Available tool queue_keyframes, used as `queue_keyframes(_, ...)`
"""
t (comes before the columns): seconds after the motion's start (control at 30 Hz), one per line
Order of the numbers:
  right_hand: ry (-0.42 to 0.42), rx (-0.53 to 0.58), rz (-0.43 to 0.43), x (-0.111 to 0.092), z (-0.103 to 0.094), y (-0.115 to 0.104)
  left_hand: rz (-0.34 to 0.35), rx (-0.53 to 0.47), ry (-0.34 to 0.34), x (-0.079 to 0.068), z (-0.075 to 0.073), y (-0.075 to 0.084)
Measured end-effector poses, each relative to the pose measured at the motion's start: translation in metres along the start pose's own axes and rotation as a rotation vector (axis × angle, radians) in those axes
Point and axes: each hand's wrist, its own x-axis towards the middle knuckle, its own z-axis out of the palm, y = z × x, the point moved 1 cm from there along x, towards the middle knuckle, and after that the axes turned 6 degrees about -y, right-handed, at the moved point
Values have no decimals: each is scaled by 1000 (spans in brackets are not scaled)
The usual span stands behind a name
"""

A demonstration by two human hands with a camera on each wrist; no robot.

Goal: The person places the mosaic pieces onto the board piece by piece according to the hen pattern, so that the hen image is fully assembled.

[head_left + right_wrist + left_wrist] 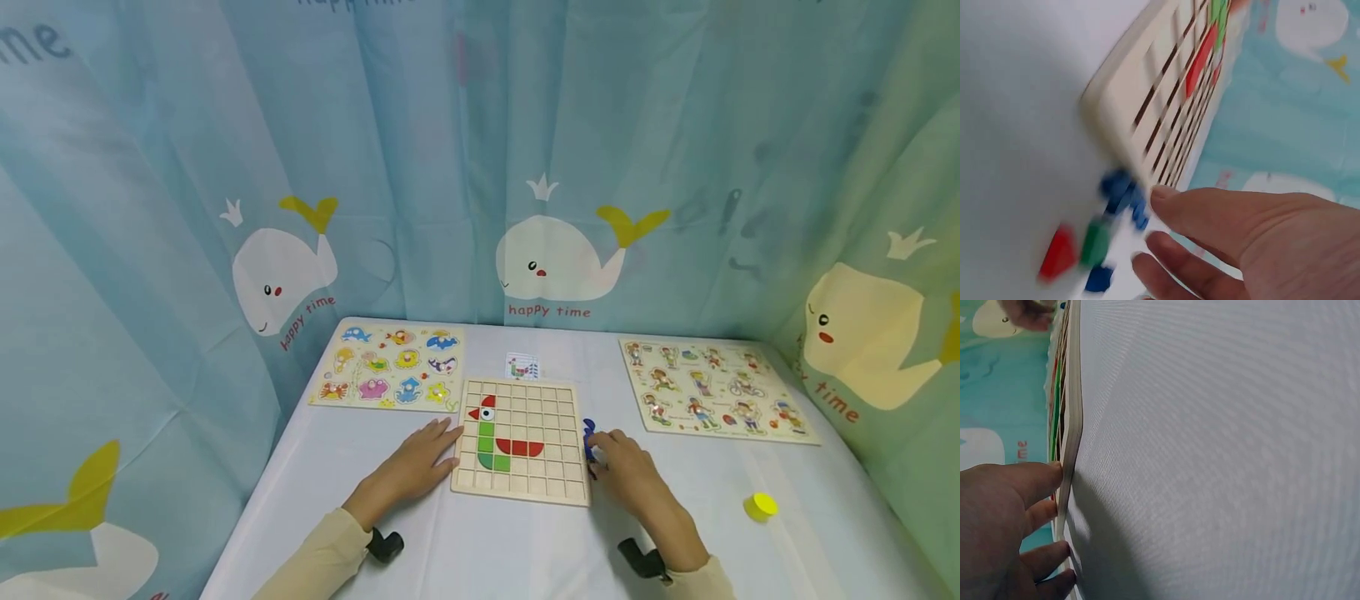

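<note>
A wooden grid board lies in the middle of the table, with red and green pieces set in its cells as a bird shape. Fingers of my left hand rest against the board's left edge; the left wrist view shows the thumb and fingertips touching its side. My right hand is just off the right edge, over small blue pieces. In the right wrist view its thumb and fingers stand apart beside the blue pieces, with a red piece and a green piece nearby, all blurred.
A small picture card lies behind the board. A sea-animal puzzle is at the back left, a puzzle of figures at the back right. A yellow cylinder stands at the right. Whale-print curtains surround the table.
</note>
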Motion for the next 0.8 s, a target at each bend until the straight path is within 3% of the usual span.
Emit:
queue_keyframes(0.2, -150, 30, 118, 1, -2, 32, -2, 2, -1, -1, -1, 1)
queue_keyframes(0.53, -196, 35, 238, -4, -3, 40, -11, -12, -1, 1, 0, 0)
queue_keyframes(0.8, -208, 96, 202, 0, -1, 41, -8, -6, -1, 1, 2, -1)
